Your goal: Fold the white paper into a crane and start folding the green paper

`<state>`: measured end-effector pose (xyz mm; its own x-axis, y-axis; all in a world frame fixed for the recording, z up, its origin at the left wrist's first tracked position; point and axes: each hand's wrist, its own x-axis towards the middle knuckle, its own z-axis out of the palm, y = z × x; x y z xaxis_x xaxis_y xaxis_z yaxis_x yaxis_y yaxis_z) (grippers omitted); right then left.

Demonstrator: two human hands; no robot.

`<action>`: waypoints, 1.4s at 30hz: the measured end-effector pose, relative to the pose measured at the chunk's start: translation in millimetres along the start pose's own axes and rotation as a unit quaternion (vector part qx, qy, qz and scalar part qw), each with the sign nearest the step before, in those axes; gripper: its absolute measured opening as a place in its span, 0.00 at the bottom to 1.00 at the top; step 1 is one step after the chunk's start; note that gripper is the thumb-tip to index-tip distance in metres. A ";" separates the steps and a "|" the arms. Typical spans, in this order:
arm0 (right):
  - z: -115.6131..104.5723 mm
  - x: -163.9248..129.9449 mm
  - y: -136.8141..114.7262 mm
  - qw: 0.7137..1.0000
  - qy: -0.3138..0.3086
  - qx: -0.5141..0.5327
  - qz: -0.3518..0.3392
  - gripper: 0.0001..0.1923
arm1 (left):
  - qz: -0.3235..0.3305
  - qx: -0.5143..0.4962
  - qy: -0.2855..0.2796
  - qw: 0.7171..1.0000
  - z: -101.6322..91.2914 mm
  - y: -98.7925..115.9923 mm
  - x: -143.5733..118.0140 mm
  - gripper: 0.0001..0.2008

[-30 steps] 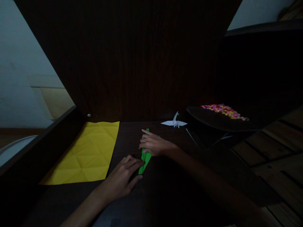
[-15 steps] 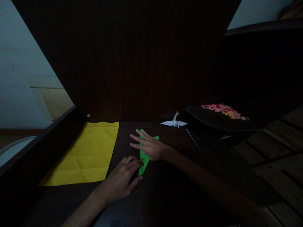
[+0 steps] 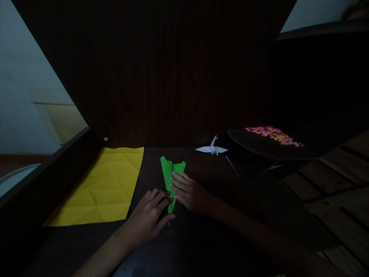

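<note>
Right hand (image 3: pixel 191 194) lower — green paper (image 3: pixel 172 175) unfolded

Left hand (image 3: pixel 150 217) and right hand (image 3: pixel 188 192) press flat on folded green paper (image 3: pixel 171 173) on dark desk (image 3: pixel 201 231). Yellow creased sheet (image 3: pixel 103 188) left; white paper crane (image 3: pixel 212 148) behind.

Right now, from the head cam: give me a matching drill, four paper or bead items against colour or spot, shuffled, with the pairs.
Things:
1. creased flat sheet
2. folded paper under both hands
3. paper crane
4. heap of beads

Descriptions:
A. white, at the back of the desk
B. multicoloured, on the dark tray to the right
C. yellow, lying to the left
D. green, in the middle

Pairs: 1-C, 2-D, 3-A, 4-B
</note>
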<state>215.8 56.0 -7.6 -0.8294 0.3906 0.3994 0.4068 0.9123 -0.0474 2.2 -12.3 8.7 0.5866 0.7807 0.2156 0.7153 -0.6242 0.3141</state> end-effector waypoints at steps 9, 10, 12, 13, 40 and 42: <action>-8.5 -20.6 -23.0 0.999 -0.033 0.006 0.013 0.21 | -0.052 -0.041 0.028 0.997 1.6 1.7 0.3 0.17; -9.2 -21.8 -25.1 0.999 -0.032 0.004 0.013 0.21 | -0.056 -0.043 0.032 0.997 2.3 1.4 0.1 0.18; -10.1 -24.2 -29.3 0.999 -0.030 0.005 0.008 0.20 | -0.060 -0.044 0.036 0.997 3.5 0.4 -0.2 0.20; -10.5 -25.2 -31.3 0.999 -0.032 0.007 0.004 0.20 | -0.060 -0.044 0.036 0.997 4.0 0.0 -0.3 0.21; -16.0 3.1 15.1 0.977 -0.095 0.161 0.101 0.16 | -0.022 -0.024 0.041 0.999 0.5 4.5 -0.6 0.16; -15.6 4.2 16.2 0.977 -0.097 0.163 0.100 0.16 | -0.012 -0.010 0.040 0.999 0.9 3.9 -0.6 0.17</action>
<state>224.9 70.5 7.6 -0.8158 0.5522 0.1718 0.4509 0.7934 -0.4090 5.0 -15.2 9.0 0.5366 0.7958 0.2806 0.7205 -0.6052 0.3384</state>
